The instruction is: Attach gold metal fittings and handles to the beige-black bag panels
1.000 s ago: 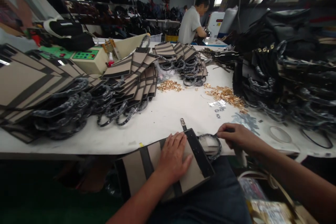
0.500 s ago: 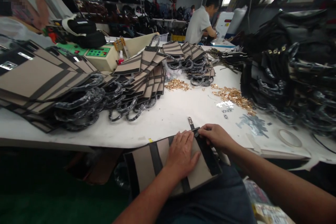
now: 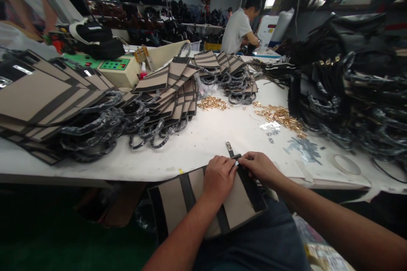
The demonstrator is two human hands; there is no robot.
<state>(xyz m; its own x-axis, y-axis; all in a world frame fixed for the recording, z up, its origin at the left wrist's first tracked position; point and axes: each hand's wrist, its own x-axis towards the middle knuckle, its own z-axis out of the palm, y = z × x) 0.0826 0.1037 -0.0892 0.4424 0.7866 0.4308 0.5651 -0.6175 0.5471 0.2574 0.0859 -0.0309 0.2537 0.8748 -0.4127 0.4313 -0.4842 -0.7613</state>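
Note:
A beige bag panel [image 3: 173,203] with black stripes and black edging lies tilted across my lap and against the table's front edge. My left hand [image 3: 221,178] rests on its upper part, fingers bent and drawn together. A small pale piece [image 3: 236,163] shows at the fingertips of both hands, by the panel's black top band; its kind is too small to tell. My right hand [image 3: 257,166] pinches at that piece from the right, its lower fingers curled and partly hidden. A short black strap with a metal fitting [image 3: 228,147] sticks out beyond the panel onto the table.
Stacked striped panels [image 3: 178,93] with plastic-wrapped handles fill the left and back. Gold fittings [image 3: 280,116], silver plates [image 3: 303,150] and a tape roll [image 3: 346,164] lie on the white table [image 3: 203,135]. Black bags [image 3: 330,89] pile at right. A co-worker [image 3: 237,29] sits at the back.
My left hand has gone from lying flat and spread to bent fingers, closer to my right hand. The small pale piece now shows between them. The view has shifted slightly.

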